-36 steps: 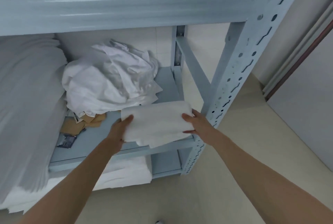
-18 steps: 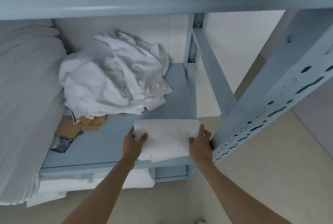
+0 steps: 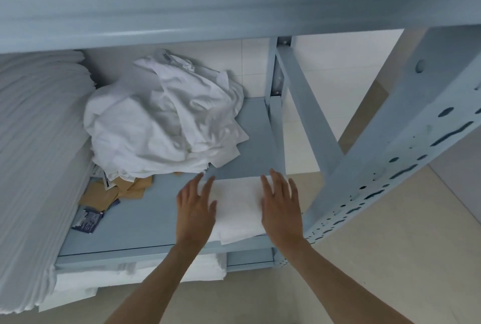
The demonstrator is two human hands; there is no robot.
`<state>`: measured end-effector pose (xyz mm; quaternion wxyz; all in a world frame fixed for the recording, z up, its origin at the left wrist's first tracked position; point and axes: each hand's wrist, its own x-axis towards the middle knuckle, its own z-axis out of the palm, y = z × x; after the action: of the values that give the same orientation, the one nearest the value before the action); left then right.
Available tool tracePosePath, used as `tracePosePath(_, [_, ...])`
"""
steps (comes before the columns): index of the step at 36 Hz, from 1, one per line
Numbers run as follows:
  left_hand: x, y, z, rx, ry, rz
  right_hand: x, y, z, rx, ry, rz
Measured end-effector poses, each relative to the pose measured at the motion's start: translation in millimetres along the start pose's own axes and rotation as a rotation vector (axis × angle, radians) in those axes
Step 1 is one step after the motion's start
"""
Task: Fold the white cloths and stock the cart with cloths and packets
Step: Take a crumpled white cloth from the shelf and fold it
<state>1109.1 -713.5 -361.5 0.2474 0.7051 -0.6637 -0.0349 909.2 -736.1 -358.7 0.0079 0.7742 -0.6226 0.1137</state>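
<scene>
On the shelf (image 3: 161, 222), near its front edge, the folded cloth (image 3: 238, 206) lies flat. Both hands, left hand (image 3: 195, 209) and right hand (image 3: 281, 206), rest on it with fingers straight. It looks soft, light and floppy, so lifting by 2 sides seems best.

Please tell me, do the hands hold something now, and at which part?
Nothing is held. The left hand and right hand lie flat with straight fingers on the left and right ends of the folded cloth on the shelf.
</scene>
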Motion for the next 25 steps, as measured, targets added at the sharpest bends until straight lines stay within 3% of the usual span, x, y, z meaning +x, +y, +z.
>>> tracePosePath(2, [6.2,7.6,5.3,0.05,-0.038,0.127,2.2,-5.5,2.9,0.011,0.002,-0.064])
tracePosePath(7, [-1.5,4.7,34.5,0.172,-0.426,0.06,-0.8,5.3,24.2,-0.001,-0.233,0.019])
tracePosePath(14, [-13.0,7.6,47.5,0.24,-0.371,0.083,-8.1,12.1,45.5,0.049,-0.206,0.023])
tracePosePath(19, [-15.1,1.9,53.7,0.28,-0.421,0.092,-11.4,12.4,45.6,0.061,-0.183,0.01])
tracePosePath(25, [-12.7,0.7,49.6,0.274,-0.481,0.075,-6.6,18.3,47.1,0.059,-0.337,-0.011])
